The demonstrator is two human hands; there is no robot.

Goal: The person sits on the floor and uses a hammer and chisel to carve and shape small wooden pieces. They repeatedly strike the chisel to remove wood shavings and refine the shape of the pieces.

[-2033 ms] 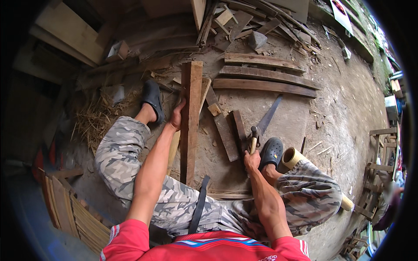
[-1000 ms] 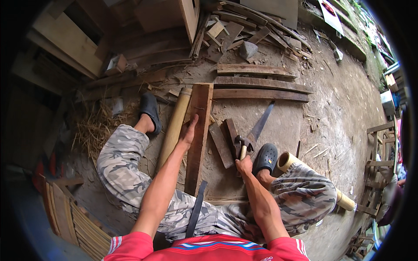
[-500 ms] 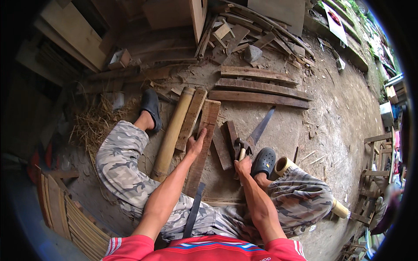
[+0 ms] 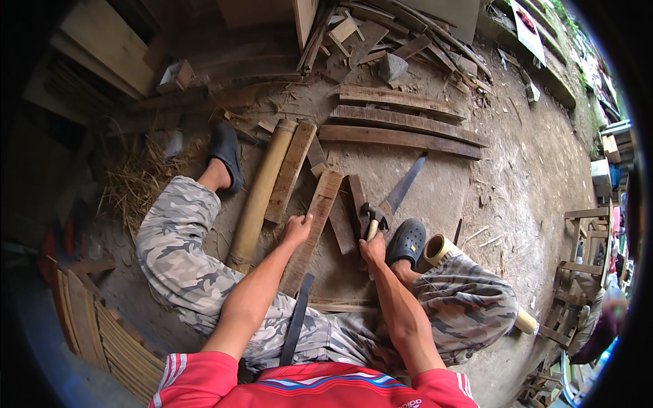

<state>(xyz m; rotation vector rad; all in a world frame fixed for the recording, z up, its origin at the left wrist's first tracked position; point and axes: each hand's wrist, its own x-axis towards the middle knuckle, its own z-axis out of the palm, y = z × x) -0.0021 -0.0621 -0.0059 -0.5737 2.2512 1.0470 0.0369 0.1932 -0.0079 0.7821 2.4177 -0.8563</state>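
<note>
My left hand (image 4: 297, 230) is closed around the edge of a brown wooden plank (image 4: 317, 216), thumb along its upper face. The plank slants from my lap toward the far side. My right hand (image 4: 373, 249) grips the pale wooden handle of a hammer (image 4: 372, 231). The hammer's dark head lies beside the handle end of a handsaw (image 4: 407, 182), whose blade points away from me. Short dark wood pieces (image 4: 342, 226) lie between the plank and the hammer. Left of the plank, another board (image 4: 292, 173) rests beside a thick bamboo pole (image 4: 264, 194).
Three long planks (image 4: 401, 121) lie side by side farther off, before a heap of scrap wood (image 4: 381, 44) and a grey stone (image 4: 392, 67). A dark strap (image 4: 297, 319) lies across my lap. Slatted bamboo (image 4: 122, 350) stands at lower left; a wooden frame (image 4: 581, 241) stands at right.
The plank has come nearer to me along with my left hand, uncovering a piece of wood beyond its far end. My right hand still grips the hammer. The view has shifted slightly.
</note>
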